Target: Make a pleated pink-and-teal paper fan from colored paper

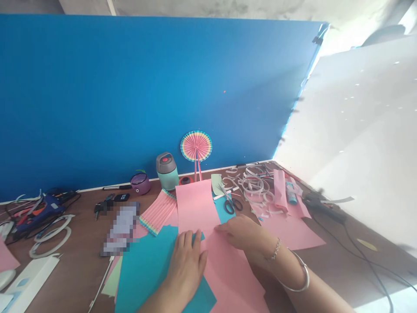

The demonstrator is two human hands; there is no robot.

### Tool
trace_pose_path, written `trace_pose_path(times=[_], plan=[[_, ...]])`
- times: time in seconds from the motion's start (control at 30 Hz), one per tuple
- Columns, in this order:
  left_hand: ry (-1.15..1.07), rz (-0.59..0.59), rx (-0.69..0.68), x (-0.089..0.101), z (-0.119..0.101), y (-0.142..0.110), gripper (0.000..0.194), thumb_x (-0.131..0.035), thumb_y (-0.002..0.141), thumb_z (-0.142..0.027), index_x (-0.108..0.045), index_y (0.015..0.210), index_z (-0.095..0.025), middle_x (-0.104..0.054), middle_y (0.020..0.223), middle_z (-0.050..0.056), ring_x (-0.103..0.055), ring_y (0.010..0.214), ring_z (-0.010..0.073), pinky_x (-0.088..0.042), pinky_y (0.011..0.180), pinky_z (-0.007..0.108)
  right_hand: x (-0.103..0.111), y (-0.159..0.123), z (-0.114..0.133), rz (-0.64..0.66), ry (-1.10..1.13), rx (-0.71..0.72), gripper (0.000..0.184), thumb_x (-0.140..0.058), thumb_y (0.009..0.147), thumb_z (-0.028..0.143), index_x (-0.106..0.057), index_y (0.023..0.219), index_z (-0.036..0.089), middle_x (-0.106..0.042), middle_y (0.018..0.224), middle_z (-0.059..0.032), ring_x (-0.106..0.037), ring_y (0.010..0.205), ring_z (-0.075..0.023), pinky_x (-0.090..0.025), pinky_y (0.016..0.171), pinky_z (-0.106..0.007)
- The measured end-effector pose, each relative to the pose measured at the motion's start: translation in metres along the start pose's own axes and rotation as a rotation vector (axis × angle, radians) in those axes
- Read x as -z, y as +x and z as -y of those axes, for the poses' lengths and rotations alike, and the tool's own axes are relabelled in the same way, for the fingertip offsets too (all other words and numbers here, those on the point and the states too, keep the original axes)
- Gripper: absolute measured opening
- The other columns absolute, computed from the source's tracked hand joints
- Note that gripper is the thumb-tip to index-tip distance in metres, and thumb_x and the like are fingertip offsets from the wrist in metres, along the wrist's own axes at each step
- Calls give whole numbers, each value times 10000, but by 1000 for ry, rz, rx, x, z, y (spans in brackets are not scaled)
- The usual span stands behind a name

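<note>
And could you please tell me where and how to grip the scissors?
The scissors are probably best gripped by the black handles, from the near side, with the right hand: the loops face the person, close to that hand, while the blades point away.

The phone [120, 228] is covered by coarse squares, so its screen cannot be read. The lower ends of the paper fan's [196, 146] sticks are hidden behind the upper pink sheet [195, 204]. The left hand [187, 261] covers part of the teal paper [146, 269]. Both forearms are cut by the bottom edge, and so is the white oblong box [35, 280].
</note>
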State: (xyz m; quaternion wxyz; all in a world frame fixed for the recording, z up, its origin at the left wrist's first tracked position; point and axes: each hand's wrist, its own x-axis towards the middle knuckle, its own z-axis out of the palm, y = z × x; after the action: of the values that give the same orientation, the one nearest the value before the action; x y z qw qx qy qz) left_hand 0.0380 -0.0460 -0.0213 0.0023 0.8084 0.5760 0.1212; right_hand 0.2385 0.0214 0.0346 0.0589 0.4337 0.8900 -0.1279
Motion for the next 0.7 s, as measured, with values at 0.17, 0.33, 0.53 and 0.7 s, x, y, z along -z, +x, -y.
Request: trace_pose_path(times=[0.17,0.33,0.53,0.7], plan=[[11,26,20,-1,-1,2,409,-414,898,-237,-454,1294,-141,-531,1076,115,-478,1009,258,-416,893,446,1,13,-25,-101,391,-84,299,-479,772,182,-688,979,236,-649,751,-9,-564,671,-136,-336,546,-209],[18,5,13,-3,0,3,394,-437,888,-230,-476,1271,-148,-539,1071,110,-483,1008,255,-421,892,443,-9,30,-38,-60,636,-282,167,-585,741,297,-643,827,166,-602,621,8,-527,469,-103,-333,428,-193],[22,-16,-2,1,0,2,383,-439,885,-223,-478,1260,-153,-543,1047,103,-493,984,249,-429,875,435,-21,35,-28,-54,673,-230,115,-533,732,216,-576,651,147,-573,535,3,-509,452,-90,-319,412,-177],[55,-7,1,2,-2,2,391,-469,875,-222,-485,1257,-145,-544,1043,106,-500,975,258,-429,872,441,-25,39,-27,-66,521,-236,202,-496,736,219,-518,547,152,-542,515,6,-481,481,-89,-287,438,-196]])
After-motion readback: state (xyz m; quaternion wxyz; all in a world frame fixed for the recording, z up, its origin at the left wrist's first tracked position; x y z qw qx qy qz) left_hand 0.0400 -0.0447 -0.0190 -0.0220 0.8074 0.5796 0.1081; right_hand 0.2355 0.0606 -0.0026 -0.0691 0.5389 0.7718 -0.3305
